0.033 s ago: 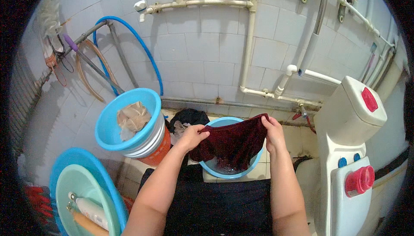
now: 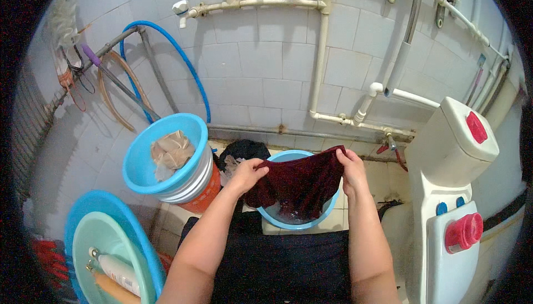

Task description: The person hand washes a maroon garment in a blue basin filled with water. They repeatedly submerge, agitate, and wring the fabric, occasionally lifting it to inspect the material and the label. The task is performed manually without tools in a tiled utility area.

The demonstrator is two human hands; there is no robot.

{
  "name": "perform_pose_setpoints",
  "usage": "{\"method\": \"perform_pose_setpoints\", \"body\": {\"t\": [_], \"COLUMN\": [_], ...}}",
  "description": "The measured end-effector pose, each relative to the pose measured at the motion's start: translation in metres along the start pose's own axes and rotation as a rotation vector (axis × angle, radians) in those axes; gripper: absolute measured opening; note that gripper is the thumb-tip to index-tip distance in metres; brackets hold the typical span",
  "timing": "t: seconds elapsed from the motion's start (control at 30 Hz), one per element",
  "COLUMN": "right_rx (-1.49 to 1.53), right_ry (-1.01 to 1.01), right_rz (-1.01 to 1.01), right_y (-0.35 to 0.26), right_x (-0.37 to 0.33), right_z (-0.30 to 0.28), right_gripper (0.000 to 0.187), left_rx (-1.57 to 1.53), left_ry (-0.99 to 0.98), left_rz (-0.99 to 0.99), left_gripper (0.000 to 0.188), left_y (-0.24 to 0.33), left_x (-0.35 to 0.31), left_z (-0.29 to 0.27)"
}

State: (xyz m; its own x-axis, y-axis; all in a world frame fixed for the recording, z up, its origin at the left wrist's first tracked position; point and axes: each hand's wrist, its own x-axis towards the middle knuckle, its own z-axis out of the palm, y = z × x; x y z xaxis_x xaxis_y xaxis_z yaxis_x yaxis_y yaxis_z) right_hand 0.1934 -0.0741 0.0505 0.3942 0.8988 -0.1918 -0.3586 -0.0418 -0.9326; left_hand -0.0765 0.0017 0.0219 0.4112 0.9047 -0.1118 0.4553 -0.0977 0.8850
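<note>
A small dark maroon cloth garment (image 2: pixel 302 182), perhaps underpants, hangs stretched between my two hands by its upper edge. My left hand (image 2: pixel 249 175) pinches one corner between thumb and fingers, and my right hand (image 2: pixel 351 168) grips the other, slightly higher corner. Directly below is a light blue basin (image 2: pixel 311 225) on the floor; the garment hangs over it and covers much of its opening. Some water or suds show in the basin near the cloth's lower edge. Whether the garment's bottom touches the water, I cannot tell.
Left stands a blue basin (image 2: pixel 133 171) holding beige cloth, atop stacked white and orange buckets (image 2: pixel 202 193). Nearer, a green basin (image 2: pixel 83 232) holding bottles rests in a larger blue one. Black cloth (image 2: pixel 244 149) lies behind my left hand. A white toilet (image 2: pixel 438 154) stands right.
</note>
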Motion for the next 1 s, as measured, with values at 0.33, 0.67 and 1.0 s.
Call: {"method": "perform_pose_setpoints", "body": {"t": [0.33, 0.67, 1.0], "right_rx": [-0.150, -0.793, 0.120], "right_ry": [-0.046, 0.162, -0.245], "right_rz": [-0.089, -0.331, 0.002], "right_y": [-0.006, 0.032, 0.028], "right_x": [-0.005, 0.020, -0.042], "right_z": [-0.001, -0.013, 0.057], "right_gripper": [0.016, 0.025, 0.029], "left_rx": [-0.683, -0.805, -0.354], "left_ry": [0.228, 0.211, 0.163], "left_rz": [0.117, 0.003, 0.281], "left_gripper": [0.022, 0.019, 0.036], "left_y": [0.018, 0.017, 0.067], "left_x": [0.003, 0.004, -0.035], "left_z": [-0.011, 0.002, 0.070]}}
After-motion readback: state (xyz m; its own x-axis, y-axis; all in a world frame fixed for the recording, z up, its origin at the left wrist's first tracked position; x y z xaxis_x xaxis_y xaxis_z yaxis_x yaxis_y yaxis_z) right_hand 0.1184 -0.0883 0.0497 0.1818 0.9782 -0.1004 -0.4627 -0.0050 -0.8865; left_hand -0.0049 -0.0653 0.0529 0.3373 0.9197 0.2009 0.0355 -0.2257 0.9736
